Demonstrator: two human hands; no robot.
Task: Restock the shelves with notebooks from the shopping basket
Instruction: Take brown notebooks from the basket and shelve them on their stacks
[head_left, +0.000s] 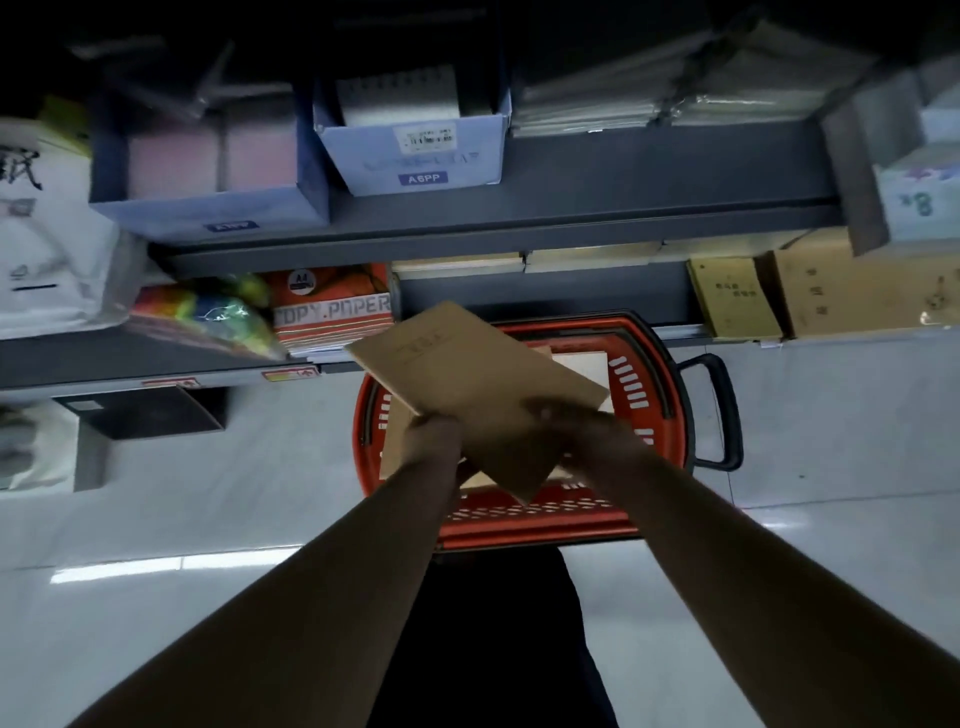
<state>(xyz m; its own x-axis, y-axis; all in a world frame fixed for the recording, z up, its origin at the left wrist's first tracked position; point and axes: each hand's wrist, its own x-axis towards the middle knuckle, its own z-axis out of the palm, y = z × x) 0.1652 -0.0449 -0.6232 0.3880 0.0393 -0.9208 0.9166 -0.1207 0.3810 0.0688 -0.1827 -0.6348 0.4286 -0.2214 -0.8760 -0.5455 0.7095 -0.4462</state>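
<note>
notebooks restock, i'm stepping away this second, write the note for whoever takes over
Left hand: grips the near left edge of a brown notebook.
Right hand: grips the same notebook at its near right corner; blur hides the fingers.
The notebook is lifted and tilted above the red basket, which stands on the floor in front of the shelves.
Done: this notebook is out of the basket but not yet shelved.
Left: set it on a shelf; other notebooks lie in the basket, so repeat for those.
</note>
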